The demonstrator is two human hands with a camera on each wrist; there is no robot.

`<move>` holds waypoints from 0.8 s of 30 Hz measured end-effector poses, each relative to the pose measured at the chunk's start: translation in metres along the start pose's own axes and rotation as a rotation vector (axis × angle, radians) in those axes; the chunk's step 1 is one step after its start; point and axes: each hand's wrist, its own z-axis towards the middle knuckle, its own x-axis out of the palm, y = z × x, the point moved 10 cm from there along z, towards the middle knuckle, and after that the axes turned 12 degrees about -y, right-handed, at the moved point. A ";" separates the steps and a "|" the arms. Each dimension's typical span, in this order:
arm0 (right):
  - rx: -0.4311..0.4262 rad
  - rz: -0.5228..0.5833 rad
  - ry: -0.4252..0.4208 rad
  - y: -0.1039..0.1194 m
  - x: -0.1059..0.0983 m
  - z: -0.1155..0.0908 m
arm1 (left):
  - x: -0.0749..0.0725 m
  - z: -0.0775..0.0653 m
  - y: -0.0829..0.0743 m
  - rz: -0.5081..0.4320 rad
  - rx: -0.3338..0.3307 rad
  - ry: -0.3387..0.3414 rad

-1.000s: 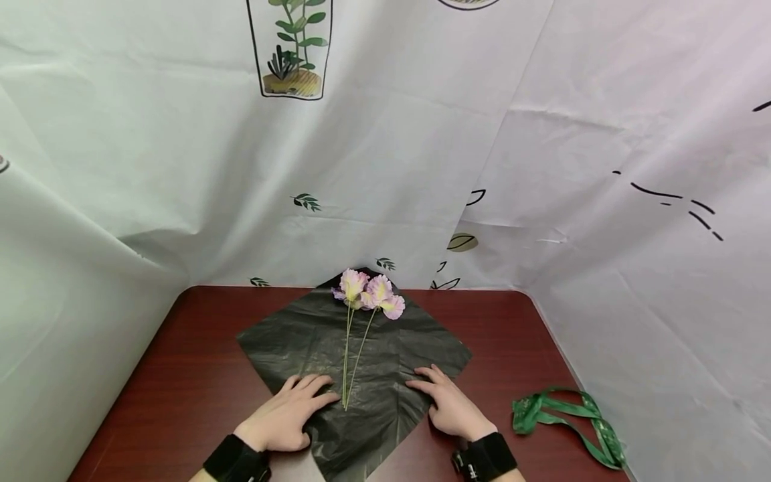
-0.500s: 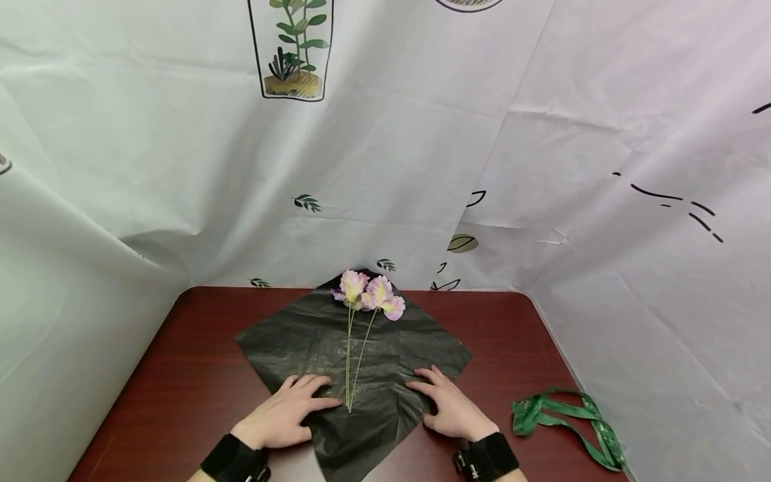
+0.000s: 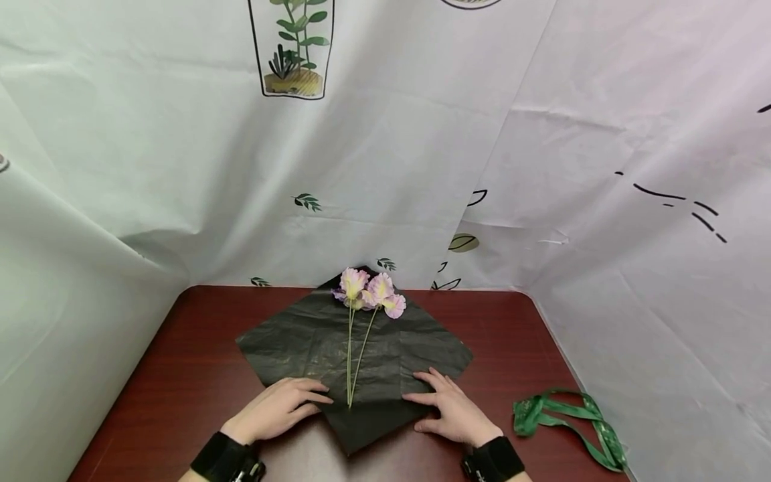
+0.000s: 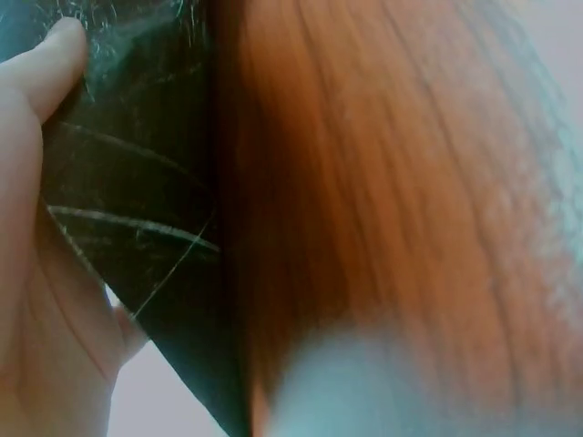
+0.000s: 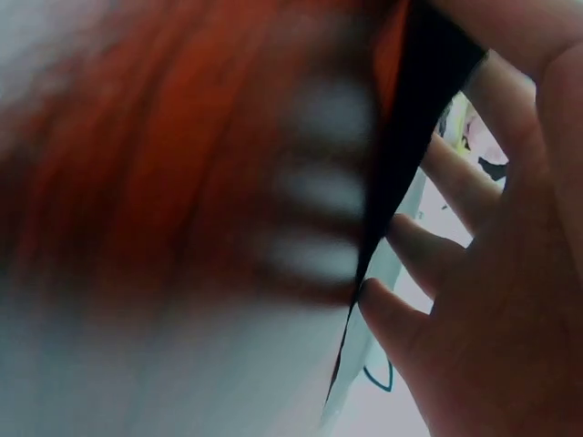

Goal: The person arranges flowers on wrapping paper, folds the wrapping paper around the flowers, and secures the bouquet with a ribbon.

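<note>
Straddling the near edges of the paper (image 3: 385,361) in the head view, the left hand (image 3: 276,407) and right hand (image 3: 456,410) sit either side of its lower corner, which looks raised off the table (image 3: 181,375), probably because both grip there. The left hand's fingers lie close together on top, its thumb hidden; the right hand's are spread wider, with its thumb near the edge. Between them the paper is turned like a diamond, and the flowers (image 3: 379,289) lie on it with blooms by the far corner and stems (image 3: 349,355) running nearly to the near one, likely so that the paper backs them down their whole length. The ribbon (image 3: 530,414) rests well apart at the right, presumably out of the way but within reach.

From the left wrist, the thumb (image 4: 59,59) presses flat on the paper's dark face and another fingertip shows past its edge, so the hand seems to pinch it; how firmly, I cannot tell.

From the right wrist, the paper appears as a thin, dark slant between the thumb on one side and fanned fingers (image 5: 414,250) on the other, a light pinch by the look of it.
</note>
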 end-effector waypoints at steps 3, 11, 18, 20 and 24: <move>0.010 -0.008 -0.037 -0.002 -0.002 0.001 | -0.004 0.001 0.003 -0.028 0.007 -0.032; 0.075 0.041 -0.115 -0.009 -0.005 0.003 | -0.011 -0.008 0.020 -0.077 -0.036 -0.085; 0.113 0.114 -0.134 -0.014 -0.009 0.000 | -0.025 -0.018 0.027 -0.082 -0.025 -0.180; 0.129 0.114 -0.153 -0.017 -0.012 -0.001 | -0.026 -0.019 0.029 -0.132 -0.040 -0.193; 0.149 0.100 -0.189 -0.020 -0.018 -0.003 | -0.025 -0.021 0.035 -0.220 -0.108 -0.220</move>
